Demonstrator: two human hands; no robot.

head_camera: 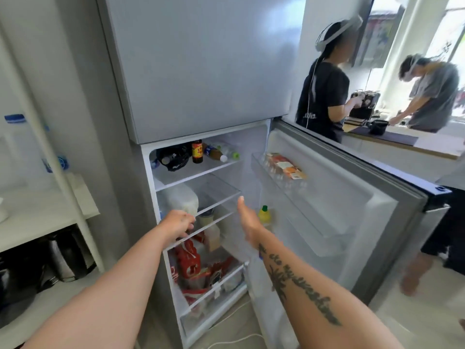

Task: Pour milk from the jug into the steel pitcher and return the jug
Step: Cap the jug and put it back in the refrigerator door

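The milk jug, white and translucent, stands on the middle shelf of the open fridge, at the left side. My left hand hovers just in front of and below the jug, at the glass shelf's front edge, with its fingers loosely curled and nothing in them. My right hand is stretched out flat and empty in the middle of the fridge opening, next to a yellow-capped bottle. No steel pitcher is in view.
The fridge door is swung open to the right, with cartons in its top rack. Bottles lie on the top shelf and red packs fill the lower shelves. A white shelf unit stands at the left. Two people work at a counter behind the door.
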